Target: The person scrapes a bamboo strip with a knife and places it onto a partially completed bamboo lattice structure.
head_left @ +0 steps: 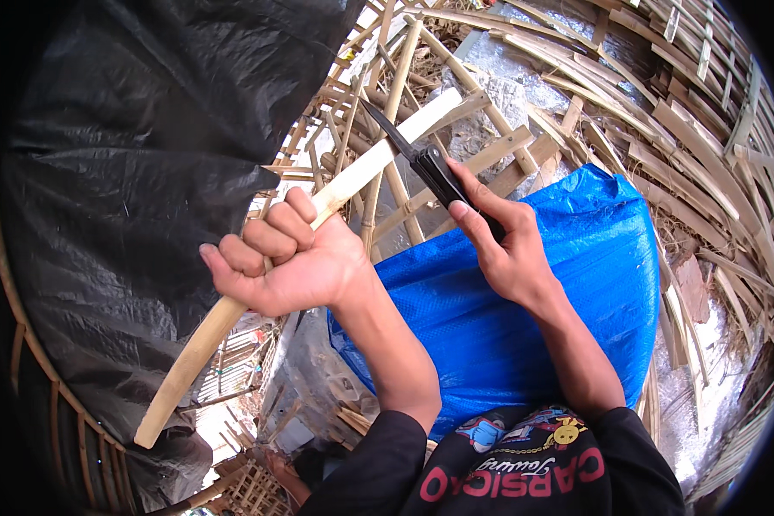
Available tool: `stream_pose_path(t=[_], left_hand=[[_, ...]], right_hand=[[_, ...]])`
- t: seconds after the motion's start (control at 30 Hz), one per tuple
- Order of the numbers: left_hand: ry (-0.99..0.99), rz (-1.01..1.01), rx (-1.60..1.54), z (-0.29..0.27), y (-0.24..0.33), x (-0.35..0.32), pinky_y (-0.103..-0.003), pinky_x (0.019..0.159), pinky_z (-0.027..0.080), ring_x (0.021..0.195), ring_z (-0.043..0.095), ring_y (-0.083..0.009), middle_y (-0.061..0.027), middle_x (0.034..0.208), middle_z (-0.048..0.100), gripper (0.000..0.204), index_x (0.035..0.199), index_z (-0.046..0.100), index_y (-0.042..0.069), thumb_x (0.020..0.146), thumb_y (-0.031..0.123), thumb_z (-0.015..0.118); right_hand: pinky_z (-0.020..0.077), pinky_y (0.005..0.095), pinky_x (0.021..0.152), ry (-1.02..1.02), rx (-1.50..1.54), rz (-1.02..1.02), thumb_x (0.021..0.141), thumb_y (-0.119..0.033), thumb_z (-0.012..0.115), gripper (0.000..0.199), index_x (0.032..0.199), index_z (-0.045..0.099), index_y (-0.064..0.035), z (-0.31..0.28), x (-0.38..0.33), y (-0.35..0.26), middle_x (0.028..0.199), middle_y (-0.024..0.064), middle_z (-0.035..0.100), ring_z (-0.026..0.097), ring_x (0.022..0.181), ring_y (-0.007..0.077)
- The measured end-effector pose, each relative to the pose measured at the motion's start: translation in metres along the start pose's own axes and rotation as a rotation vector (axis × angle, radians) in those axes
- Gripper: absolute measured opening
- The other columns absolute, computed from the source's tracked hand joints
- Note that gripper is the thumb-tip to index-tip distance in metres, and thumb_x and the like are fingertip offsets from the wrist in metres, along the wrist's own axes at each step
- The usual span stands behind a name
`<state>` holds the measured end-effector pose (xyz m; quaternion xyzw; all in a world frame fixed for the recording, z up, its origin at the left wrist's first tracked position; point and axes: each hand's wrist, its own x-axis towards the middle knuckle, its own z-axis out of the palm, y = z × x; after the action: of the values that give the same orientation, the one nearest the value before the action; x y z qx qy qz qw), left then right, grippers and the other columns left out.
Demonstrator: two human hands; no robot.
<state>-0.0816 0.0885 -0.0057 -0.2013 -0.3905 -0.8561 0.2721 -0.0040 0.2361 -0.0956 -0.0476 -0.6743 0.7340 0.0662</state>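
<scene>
My left hand [288, 258] is wrapped round a pale bamboo strip [357, 176], which slants from the lower left up toward the top middle. The strip's upper stretch looks whiter than its lower end. My right hand [503, 236] grips the black handle of a folding knife [439, 176], thumb and forefinger along it. The dark blade points up and to the left and crosses the strip above my left fist. Whether the edge bites into the bamboo cannot be made out. A blue plastic tarp [576, 258] lies beneath my right forearm.
Black plastic sheeting [146, 163] hangs across the left side. Bamboo poles and slats [499, 155] cross just beyond my hands. Many split bamboo strips [662, 120] lie along the far right. A bamboo lattice [254, 490] shows at the bottom left.
</scene>
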Motion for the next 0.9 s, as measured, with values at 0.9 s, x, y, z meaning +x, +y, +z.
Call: stream_pose_path(t=[0.9], left_hand=[[0.067, -0.054, -0.112, -0.006, 0.001, 0.004, -0.027, 0.049, 0.019, 0.043, 0.006, -0.0105, 0.0055, 0.048, 0.010, 0.048, 0.058, 0.015, 0.021, 0.102, 0.025, 0.031]], right_hand=[[0.0422, 0.0295, 0.058, 0.091, -0.021, -0.141, 0.095, -0.016, 0.062, 0.043, 0.136, 0.056, -0.0056, -0.013, 0.008, 0.009, 0.063, 0.0100, 0.049, 0.043, 0.060, 0.0089]])
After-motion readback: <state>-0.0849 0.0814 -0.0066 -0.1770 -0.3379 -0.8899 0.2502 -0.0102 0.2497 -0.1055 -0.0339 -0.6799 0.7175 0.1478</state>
